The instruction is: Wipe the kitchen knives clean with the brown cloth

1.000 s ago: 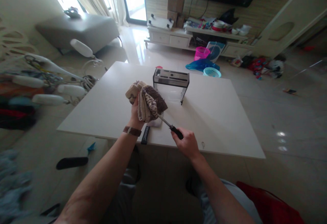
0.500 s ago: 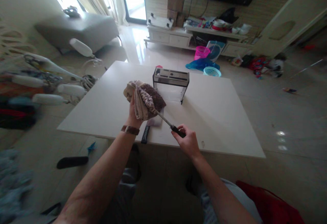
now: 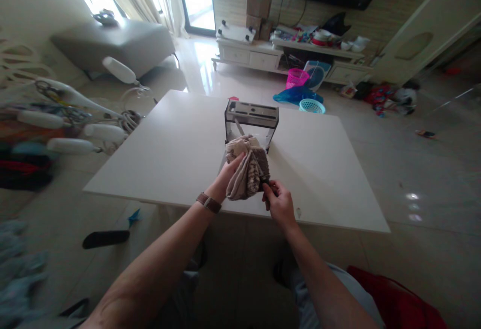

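My left hand (image 3: 233,171), with a brown watch on the wrist, is closed around a bunched beige and brown towel (image 3: 244,189). The towel is wrapped about the blade of a knife (image 3: 239,127), whose tip pokes out at the far side. In my right hand (image 3: 278,201) is the knife's black handle, mostly covered by fingers and cloth. Just beyond the towel stands a clear knife block (image 3: 252,111) with a slotted metal-grey top. A cleaver on the table is almost wholly hidden behind the towel and my left hand.
All this is over a white table (image 3: 319,169). A small red thing (image 3: 233,98) shows behind the block. Past the far edge, a pink basket (image 3: 296,77) and a light-blue basket (image 3: 311,105) are on the floor. A white lamp (image 3: 82,98) with several arms is at left.
My left hand and the towel have slid right and nearer along the blade, up to the handle. The blade tip now shows beyond the cloth. My right hand has hardly moved.
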Action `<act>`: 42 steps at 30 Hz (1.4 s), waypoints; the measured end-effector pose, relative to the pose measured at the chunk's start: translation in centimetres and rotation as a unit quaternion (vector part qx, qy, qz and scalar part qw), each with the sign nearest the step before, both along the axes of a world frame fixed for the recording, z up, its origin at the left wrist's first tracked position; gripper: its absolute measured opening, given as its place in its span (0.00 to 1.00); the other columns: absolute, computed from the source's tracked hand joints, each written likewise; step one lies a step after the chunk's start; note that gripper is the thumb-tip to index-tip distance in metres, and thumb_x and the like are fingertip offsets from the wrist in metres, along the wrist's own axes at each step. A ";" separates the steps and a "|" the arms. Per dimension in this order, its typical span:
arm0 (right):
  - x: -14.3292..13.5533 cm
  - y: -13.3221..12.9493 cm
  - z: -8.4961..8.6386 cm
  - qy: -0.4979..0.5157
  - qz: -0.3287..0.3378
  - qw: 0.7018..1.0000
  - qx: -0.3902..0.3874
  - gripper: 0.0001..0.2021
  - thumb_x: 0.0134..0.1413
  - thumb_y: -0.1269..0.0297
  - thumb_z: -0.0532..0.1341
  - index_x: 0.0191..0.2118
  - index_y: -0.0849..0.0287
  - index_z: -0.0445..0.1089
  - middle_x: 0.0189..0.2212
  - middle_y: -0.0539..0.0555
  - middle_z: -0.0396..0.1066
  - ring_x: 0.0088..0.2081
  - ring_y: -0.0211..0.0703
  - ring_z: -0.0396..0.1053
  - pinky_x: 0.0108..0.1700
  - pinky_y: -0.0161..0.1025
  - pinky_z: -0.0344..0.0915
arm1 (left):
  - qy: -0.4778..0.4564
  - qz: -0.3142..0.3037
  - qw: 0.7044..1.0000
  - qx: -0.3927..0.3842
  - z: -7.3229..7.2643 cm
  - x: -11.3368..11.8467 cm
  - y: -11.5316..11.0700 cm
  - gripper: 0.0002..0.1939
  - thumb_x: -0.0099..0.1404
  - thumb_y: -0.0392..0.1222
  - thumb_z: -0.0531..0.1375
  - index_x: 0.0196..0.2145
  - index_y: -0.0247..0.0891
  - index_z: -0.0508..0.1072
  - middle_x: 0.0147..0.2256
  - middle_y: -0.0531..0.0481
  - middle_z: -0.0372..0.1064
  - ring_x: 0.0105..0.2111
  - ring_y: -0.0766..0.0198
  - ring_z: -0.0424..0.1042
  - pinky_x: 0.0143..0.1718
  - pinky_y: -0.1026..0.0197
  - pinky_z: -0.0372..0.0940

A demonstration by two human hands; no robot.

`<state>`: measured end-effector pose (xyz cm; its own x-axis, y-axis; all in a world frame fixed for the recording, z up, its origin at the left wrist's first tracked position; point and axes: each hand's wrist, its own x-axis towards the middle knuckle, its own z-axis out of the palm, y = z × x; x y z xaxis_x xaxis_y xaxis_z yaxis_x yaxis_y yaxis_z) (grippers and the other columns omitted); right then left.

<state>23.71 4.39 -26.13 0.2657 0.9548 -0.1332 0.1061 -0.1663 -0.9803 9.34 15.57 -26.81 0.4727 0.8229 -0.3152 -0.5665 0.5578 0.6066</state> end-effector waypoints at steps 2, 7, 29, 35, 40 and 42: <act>0.1 0.1 -0.2 0.001 -0.010 1.000 0.001 0.22 0.59 0.40 0.63 0.36 0.57 0.68 0.20 0.47 0.67 0.17 0.36 0.59 0.19 0.34 0.54 | 0.038 0.020 0.998 0.045 -0.1 0.5 -0.9 0.29 0.55 0.52 0.76 0.51 0.36 0.79 0.43 0.42 0.82 0.40 0.50 0.82 0.48 0.49 0.75; 0.4 0.1 -0.1 -0.069 -0.008 0.996 0.056 0.15 0.61 0.49 0.63 0.36 0.57 0.71 0.28 0.53 0.75 0.29 0.43 0.72 0.30 0.35 0.65 | 0.111 0.028 0.989 0.091 0.9 1.2 -2.6 0.26 0.52 0.46 0.78 0.46 0.35 0.81 0.45 0.42 0.82 0.40 0.56 0.80 0.47 0.56 0.73; 0.6 -0.1 0.7 -0.205 0.045 0.974 0.085 0.13 0.65 0.52 0.61 0.37 0.56 0.72 0.30 0.55 0.78 0.32 0.45 0.74 0.35 0.37 0.63 | 0.097 0.141 0.981 0.088 2.1 -0.5 -0.2 0.32 0.48 0.46 0.79 0.50 0.36 0.80 0.42 0.44 0.82 0.39 0.53 0.82 0.46 0.52 0.77; 0.8 -0.5 0.8 -0.226 0.063 0.969 0.077 0.13 0.65 0.52 0.61 0.37 0.56 0.73 0.31 0.55 0.79 0.32 0.46 0.75 0.35 0.38 0.64 | 0.099 0.193 0.974 0.069 2.5 -1.5 1.0 0.29 0.50 0.45 0.78 0.49 0.37 0.80 0.41 0.45 0.83 0.38 0.52 0.82 0.45 0.51 0.78; 0.7 -0.6 0.6 -0.240 0.078 0.965 0.076 0.10 0.62 0.53 0.64 0.38 0.54 0.73 0.31 0.53 0.79 0.32 0.46 0.75 0.36 0.37 0.65 | 0.093 0.248 0.962 0.067 2.5 -2.8 1.9 0.25 0.52 0.45 0.76 0.47 0.38 0.80 0.40 0.48 0.82 0.40 0.51 0.82 0.46 0.51 0.78; 0.6 -0.5 0.6 -0.248 0.083 0.962 0.076 0.09 0.61 0.55 0.64 0.37 0.54 0.73 0.31 0.53 0.79 0.32 0.46 0.75 0.36 0.37 0.64 | 0.086 0.240 0.965 0.057 2.1 -3.5 2.4 0.25 0.54 0.47 0.76 0.49 0.40 0.79 0.41 0.50 0.82 0.41 0.55 0.81 0.48 0.54 0.76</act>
